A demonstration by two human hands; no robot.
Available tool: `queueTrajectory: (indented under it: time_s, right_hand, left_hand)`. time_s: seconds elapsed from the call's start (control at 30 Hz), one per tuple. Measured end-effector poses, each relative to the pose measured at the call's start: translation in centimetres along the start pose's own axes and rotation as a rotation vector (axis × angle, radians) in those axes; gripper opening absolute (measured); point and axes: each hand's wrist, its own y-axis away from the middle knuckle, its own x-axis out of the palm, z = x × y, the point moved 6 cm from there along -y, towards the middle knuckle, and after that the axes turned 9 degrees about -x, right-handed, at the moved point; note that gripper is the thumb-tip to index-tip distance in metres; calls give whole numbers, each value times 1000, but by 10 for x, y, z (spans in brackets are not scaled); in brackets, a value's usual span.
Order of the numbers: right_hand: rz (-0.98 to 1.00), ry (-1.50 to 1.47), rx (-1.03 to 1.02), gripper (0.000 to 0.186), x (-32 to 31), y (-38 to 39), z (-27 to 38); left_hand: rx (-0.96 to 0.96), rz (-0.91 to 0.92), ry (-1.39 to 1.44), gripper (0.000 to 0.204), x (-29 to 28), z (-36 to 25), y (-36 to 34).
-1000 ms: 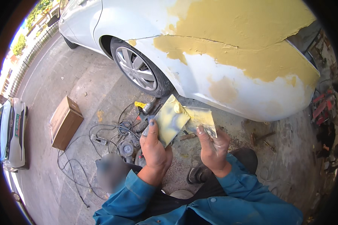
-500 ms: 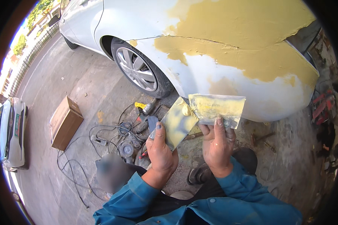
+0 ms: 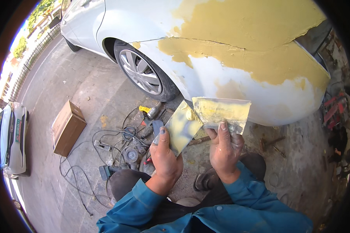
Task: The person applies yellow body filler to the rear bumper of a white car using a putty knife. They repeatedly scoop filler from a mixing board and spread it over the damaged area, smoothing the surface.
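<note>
Between thumb and fingers, my left hand [image 3: 166,159] grips a flat putty board [image 3: 181,130] smeared with pale yellow. A small lump of yellow body filler [image 3: 190,115] sits near the board's upper right edge. My right hand [image 3: 224,153] pinches a putty spreader [image 3: 225,112], a thin rectangular blade coated with yellow filler. The spreader's left edge meets the board beside the lump. Just beyond both hands is the white car [image 3: 210,89], its corner panels broadly covered with dried-looking yellow filler [image 3: 237,42]. My fingers behind the board are hidden.
On the ground left of my knees lie tangled cables [image 3: 128,132], a yellow and grey power tool [image 3: 151,111] and a grinder-like tool [image 3: 132,156]. A cardboard box [image 3: 69,128] stands farther left, and another white car [image 3: 15,139] is at the left edge. The wheel [image 3: 144,72] is ahead.
Both hands, with board and spreader, have shifted slightly left. The spreader still meets the board by the filler lump. My left knee now shows clearly, with a dark blue block-shaped thing beside it.
</note>
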Motion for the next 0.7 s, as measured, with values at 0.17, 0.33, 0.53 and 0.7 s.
queueTrajectory:
  time_s: [0.17,0.33,0.53,0.7]
  right_hand:
    - [69,30,40,25,12,18,-1]
    - [244,374,-12,23,-1,10,-7]
    - [-269,-374,404,27,-8,-36,-10]
    - [-80,-774,535,33,-37,-30,-59]
  left_hand:
    - [5,-51,-11,41,-5,-5,-5]
    - [46,-35,26,39,-3,-29,-11]
    - [-211,51,45,43,6,-12,-7]
    - [-431,141,-85,43,7,32,17]
